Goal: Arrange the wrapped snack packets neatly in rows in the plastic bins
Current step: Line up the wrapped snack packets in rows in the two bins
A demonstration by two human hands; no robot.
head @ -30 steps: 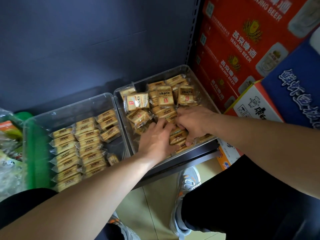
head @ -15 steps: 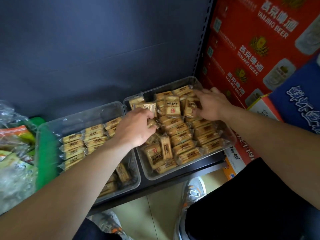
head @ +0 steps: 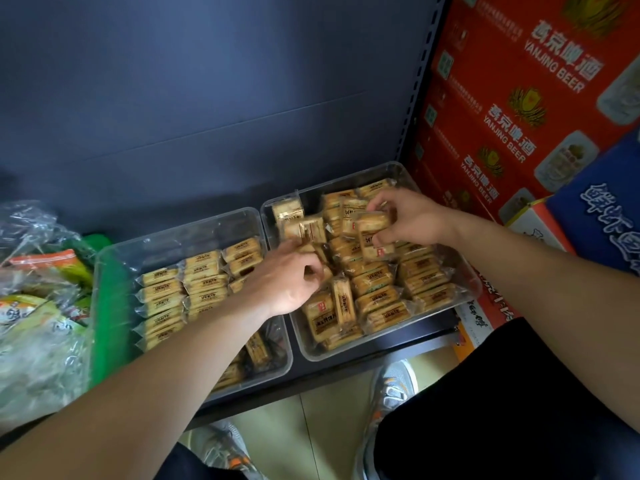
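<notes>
Dark blue-grey shelf backing (head: pixel 207 116) rises behind two bins on a low black store shelf (head: pixel 346 374), next to stacked red cardboard beer cartons (head: pixel 519 116). The left clear plastic bin (head: pixel 114 258) holds tan cellophane-wrapped snack packets (head: pixel 204 271) lined up in tidy rows across its left and middle, with a few loose ones near its front right corner. The right clear plastic bin (head: pixel 384 345) looks about half sorted: rows run along its right side and front, while packets at its back left lie tilted and jumbled. The person's right hand (head: pixel 412 220) pinches one raised packet (head: pixel 372 237) between thumb and fingers above the back of that bin. The left hand (head: pixel 287 278) reaches into the jumble with fingers curled; whether it grips a packet cannot be told. On this evidence, the back-left cluster and the stragglers remain to be straightened.
</notes>
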